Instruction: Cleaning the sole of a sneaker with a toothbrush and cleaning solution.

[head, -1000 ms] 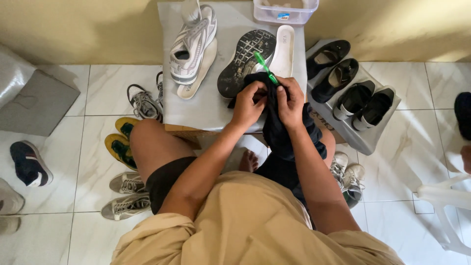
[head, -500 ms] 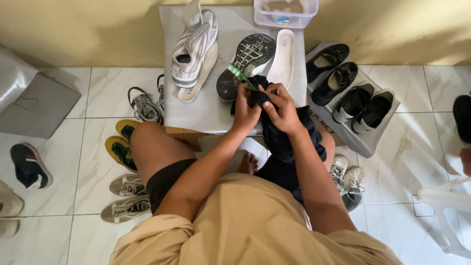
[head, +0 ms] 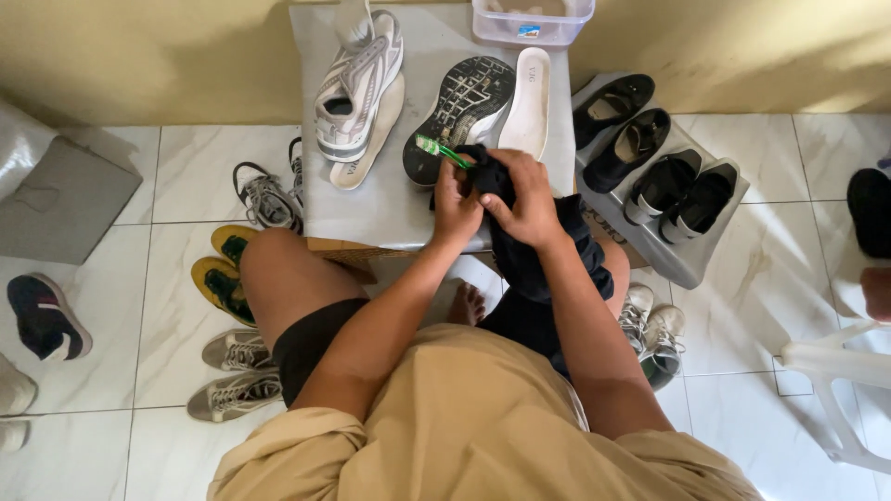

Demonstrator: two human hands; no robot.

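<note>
Nearest the camera, a soft black cloth (head: 520, 250) hangs in folds from the front edge of the low grey table (head: 371, 209) down over the person's lap. The right hand (head: 524, 199) is closed around the bunched top of that cloth, fingers wrapped tight. The left hand (head: 457, 199), just beside it and touching it, pinches a slim green toothbrush (head: 436, 148) whose bristled head points toward the table's middle. Beyond the hands, a dark shoe (head: 459, 111) lies sole up, its tread ridged and gritty, with a smooth white insole (head: 527, 102) alongside. A grey knit sneaker (head: 357, 79) and a second insole (head: 371, 130) sit toward the left edge; bare tabletop shows between them and the hands. A clear plastic tub (head: 534, 19) stands at the far edge. Glossy white marble-look tiles (head: 798, 241) surround the table, crowded with shoes.
</note>
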